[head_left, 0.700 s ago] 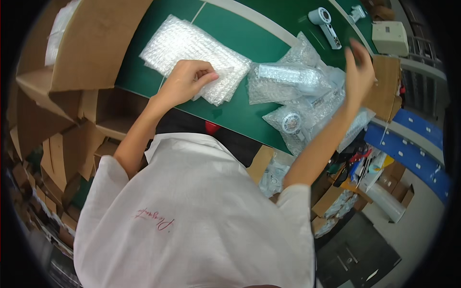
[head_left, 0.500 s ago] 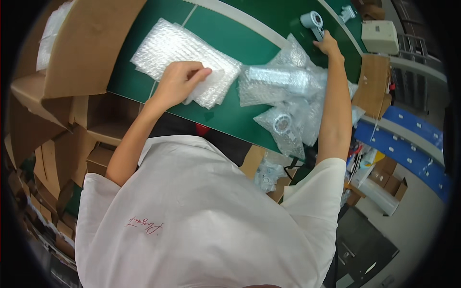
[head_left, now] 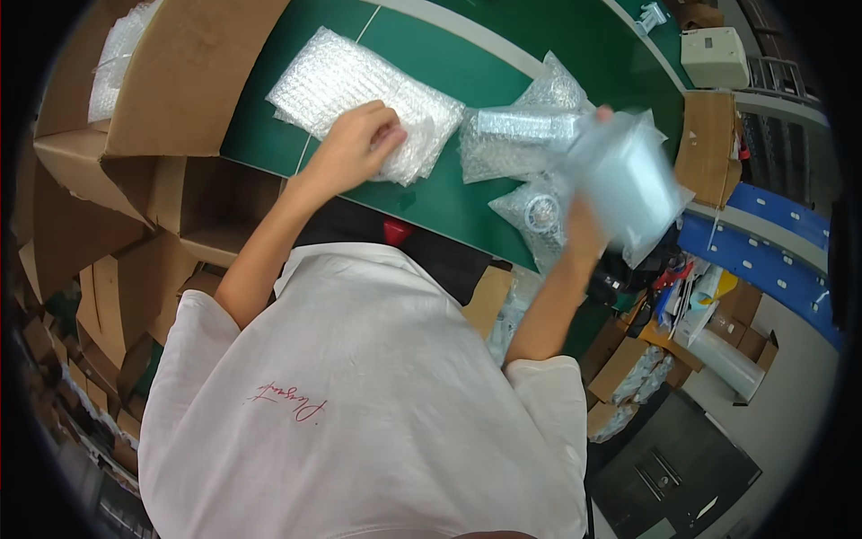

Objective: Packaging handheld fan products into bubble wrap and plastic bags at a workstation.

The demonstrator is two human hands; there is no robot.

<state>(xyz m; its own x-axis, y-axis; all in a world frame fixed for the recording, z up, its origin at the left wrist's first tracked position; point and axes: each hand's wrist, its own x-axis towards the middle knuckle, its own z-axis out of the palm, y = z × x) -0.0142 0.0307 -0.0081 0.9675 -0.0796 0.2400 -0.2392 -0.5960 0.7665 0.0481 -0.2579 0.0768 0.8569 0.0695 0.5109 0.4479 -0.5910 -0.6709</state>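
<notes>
Left hand (head_left: 359, 148): bending fingers inward, resting at the folded bubble wrap (head_left: 346, 76); whether pinching its edge, cannot tell.
Right hand (head_left: 585, 223): gripping the pale blue device (head_left: 636, 184), appearing blurred.
Device place: being held over the right part of the green table (head_left: 431, 52), partly covering the wrapped items (head_left: 507, 144).
Wrapped items: lying in a heap, to the right of the folded bubble wrap.

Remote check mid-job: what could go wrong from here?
The right hand has a blurred light-blue device close to the bubble-wrapped packages; it might knock one off the green table, whose edge is near. The left hand is at the stacked bubble wrap, so layers could shift together.
</notes>
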